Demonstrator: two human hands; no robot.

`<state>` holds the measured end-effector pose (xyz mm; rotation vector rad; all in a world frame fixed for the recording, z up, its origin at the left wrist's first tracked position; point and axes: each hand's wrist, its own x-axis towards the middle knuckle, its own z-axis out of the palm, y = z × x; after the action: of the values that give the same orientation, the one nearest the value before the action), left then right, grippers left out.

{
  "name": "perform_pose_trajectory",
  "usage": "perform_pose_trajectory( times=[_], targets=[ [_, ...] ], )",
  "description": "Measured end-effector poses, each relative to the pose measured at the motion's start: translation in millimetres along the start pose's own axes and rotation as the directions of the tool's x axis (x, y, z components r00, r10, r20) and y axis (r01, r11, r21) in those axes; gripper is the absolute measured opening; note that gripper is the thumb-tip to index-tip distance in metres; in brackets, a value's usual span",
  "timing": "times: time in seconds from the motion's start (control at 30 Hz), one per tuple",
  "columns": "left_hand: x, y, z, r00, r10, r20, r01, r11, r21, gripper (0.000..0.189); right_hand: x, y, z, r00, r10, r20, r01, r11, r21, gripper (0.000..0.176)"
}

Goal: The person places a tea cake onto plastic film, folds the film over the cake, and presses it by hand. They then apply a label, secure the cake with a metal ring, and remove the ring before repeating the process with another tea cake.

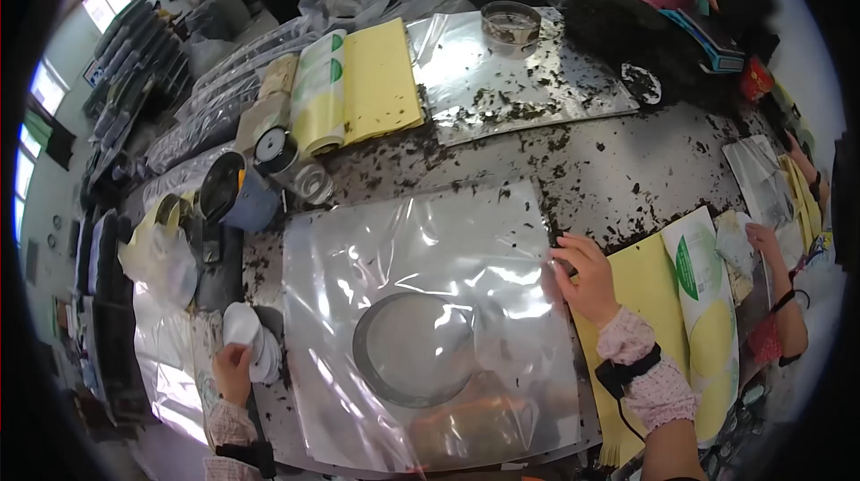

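Across the flake-strewn grey worktop [627, 178], a glossy clear plastic sheet [412, 253] lies between two hands.
At its right edge the right hand [589, 282] has its grip loosely open; the left hand [234, 377] pinches a thin white round disc [241, 323]. Room opens beyond the sheet's far edge; near one corner, a tapered blue cup [254, 204] holds something orange.

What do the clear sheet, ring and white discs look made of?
Clear sheet: glossy plastic film, judging by its see-through creases and sharp highlights. Ring: possibly metal, from its smooth grey wall; plastic isn't ruled out. White discs: likely matte paper or card, being thin and opaque.
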<state>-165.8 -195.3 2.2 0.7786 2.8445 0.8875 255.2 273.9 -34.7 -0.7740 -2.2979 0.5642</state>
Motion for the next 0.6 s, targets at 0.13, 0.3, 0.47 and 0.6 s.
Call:
perform_pose_trajectory(
  times=[0.13,0.3,0.47,0.6],
  targets=[
    [-42,137,29,0.754,0.620,-0.215,-0.627,0.778,0.045,0.008,-39,-42,-25,0.998,0.040,-0.039,-0.039,0.998,0.040,0.019],
    [-89,187,108,0.535,0.814,0.226,-0.797,0.575,-0.186,0.027,-68,-100,-22,0.992,-0.092,0.081,0.089,0.995,0.035,0.019],
    [-58,163,52,0.674,0.734,0.079,-0.715,0.676,-0.179,0.039,-101,-121,-10,0.986,-0.147,0.077,0.150,0.988,-0.024,0.018],
    [53,51,7,0.869,0.472,0.146,-0.478,0.879,0.000,0.046,-97,-153,-6,0.996,-0.077,0.055,0.071,0.992,0.099,0.018]
  ],
)
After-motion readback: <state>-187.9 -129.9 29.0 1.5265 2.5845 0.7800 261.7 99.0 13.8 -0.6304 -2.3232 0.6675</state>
